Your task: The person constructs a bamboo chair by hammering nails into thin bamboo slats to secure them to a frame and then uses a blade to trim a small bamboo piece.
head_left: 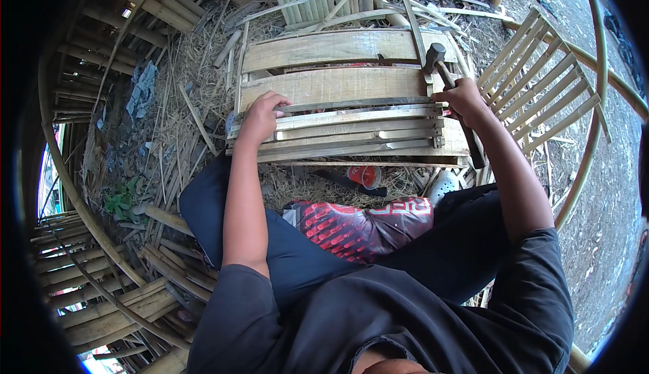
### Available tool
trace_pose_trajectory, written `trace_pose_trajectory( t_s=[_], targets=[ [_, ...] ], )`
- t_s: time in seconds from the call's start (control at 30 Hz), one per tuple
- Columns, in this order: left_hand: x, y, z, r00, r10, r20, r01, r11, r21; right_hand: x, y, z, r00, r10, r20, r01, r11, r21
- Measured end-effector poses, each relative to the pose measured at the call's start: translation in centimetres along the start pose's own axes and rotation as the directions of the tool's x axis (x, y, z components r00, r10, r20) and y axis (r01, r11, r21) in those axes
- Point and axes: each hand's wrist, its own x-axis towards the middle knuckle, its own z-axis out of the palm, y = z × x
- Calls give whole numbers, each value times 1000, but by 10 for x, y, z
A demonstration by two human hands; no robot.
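Observation:
My right hand [463,100] is wrapped round a hammer [436,56], its dark head pointing away from me and its handle slanting back under the wrist. The fingertips lie close to the right end of several split bamboo slats [358,122], which run side by side across a low wooden bench [318,50]. At the slats' left end my left hand [262,118] has its fingers curled over the far slat. Short crosspieces [438,131] join the slats at the right. A narrow strip [411,26] of bamboo lies lengthwise near the hammer head.
On the right leans a slatted bamboo panel [541,77]. Below the bench lie a long dark blade [341,181] and a red container [365,175]. A patterned cloth [365,229] is between my legs. Bamboo poles [122,310] are stacked at left; straw covers the ground.

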Motion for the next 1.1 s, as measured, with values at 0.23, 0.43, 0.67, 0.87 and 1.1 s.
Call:
trace_pose_trajectory(
  t_s=[0.23, 0.43, 0.67, 0.87, 1.1],
  targets=[
    [0, -1, -3, 997, -66, 41, 69, 996, -65, -2, -1, 3, 1000, 7, -23, -8, 999, -43],
    [0, -2, -5, 993, -91, 75, 97, 992, -85, -13, -9, -1, 999, -1, -33, -2, 995, -103],
    [20, 49, 20, 1000, 18, -21, -18, 1000, -19, -6, -4, -1, 999, -7, -47, 0, 989, -145],
    [44, 164, 103, 973, 231, 2, -230, 970, -82, -4, -4, -4, 999, -45, -4, 44, 992, -122],
    [39, 179, 150, 945, 299, -136, -284, 951, 122, -14, 5, -26, 997, -58, -59, 56, 998, -35]
  ],
)
